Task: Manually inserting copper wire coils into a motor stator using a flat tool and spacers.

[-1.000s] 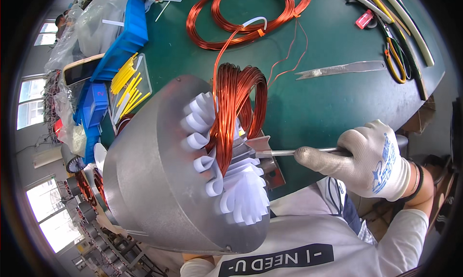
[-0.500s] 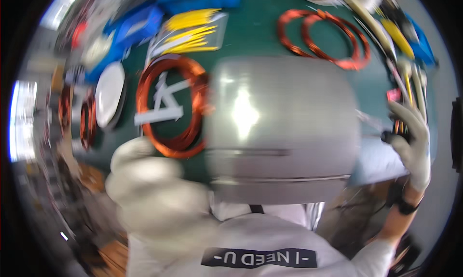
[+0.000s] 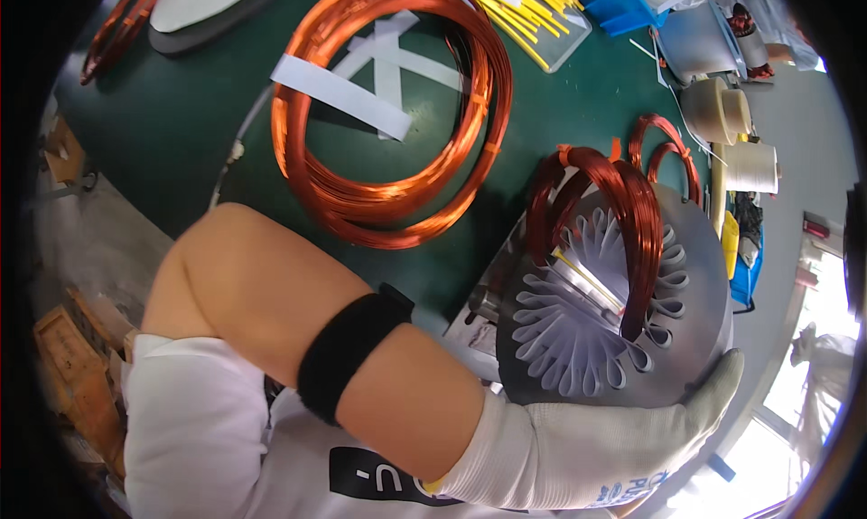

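Note:
My left arm, a black band round its forearm, reaches across to the right. On it, my left hand (image 3: 632, 442) wears a white knit glove and lies along the near side of a grey motor stator (image 3: 695, 316), fingers stretched out toward its right rim. Pale paper slot liners (image 3: 560, 352) loop out all round the stator's open end. Reddish copper coils (image 3: 643, 248) arch over that end and dip into the bore, where a thin yellow stick (image 3: 587, 280) also shows. My right hand is out of sight.
A large bundle of copper wire coils (image 3: 312, 189) lies left of the stator, with white paper strips (image 3: 343, 94) across it. Yellow sleeves (image 3: 533, 9) lie behind. More coils (image 3: 664, 126), thread spools (image 3: 751, 167) and a blue tray (image 3: 750, 280) line the right.
The view has swung. The stator showed its smooth barrel and now shows its lined end. My left arm has crossed to it; my right hand, earlier at the right by small tools, has left view.

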Tool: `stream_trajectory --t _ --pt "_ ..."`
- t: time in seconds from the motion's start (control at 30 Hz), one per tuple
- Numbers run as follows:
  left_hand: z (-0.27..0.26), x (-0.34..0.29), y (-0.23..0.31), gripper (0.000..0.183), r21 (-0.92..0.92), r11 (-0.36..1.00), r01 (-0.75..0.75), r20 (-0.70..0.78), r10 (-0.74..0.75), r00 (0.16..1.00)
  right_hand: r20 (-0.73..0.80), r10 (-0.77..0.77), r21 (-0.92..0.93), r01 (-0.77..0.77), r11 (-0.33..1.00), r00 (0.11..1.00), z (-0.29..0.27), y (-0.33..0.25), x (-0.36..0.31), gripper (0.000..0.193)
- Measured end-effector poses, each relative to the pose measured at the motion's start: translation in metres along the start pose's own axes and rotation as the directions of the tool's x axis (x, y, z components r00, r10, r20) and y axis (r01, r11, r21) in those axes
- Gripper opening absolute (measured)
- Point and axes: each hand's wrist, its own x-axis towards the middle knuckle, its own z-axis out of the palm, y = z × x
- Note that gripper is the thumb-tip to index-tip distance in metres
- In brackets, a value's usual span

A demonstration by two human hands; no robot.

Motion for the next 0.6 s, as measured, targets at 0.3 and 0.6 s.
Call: stream_trajectory --t 0.3,0.6 --pt "-0.021 0.001 -0.026 0.047 -0.043 0.988 -0.146 0.095 0.150 0.984 0.073 -0.022 -0.080 0.028 0.996 0.997 -0.008 -0.074 0.023 0.042" --pt "-0.009 0.005 0.001 0.044 0.131 0.991 -0.024 0.075 0.015 0.997 0.082 -0.133 -0.103 0.141 0.985 0.988 -0.040 -0.105 0.038 0.036"
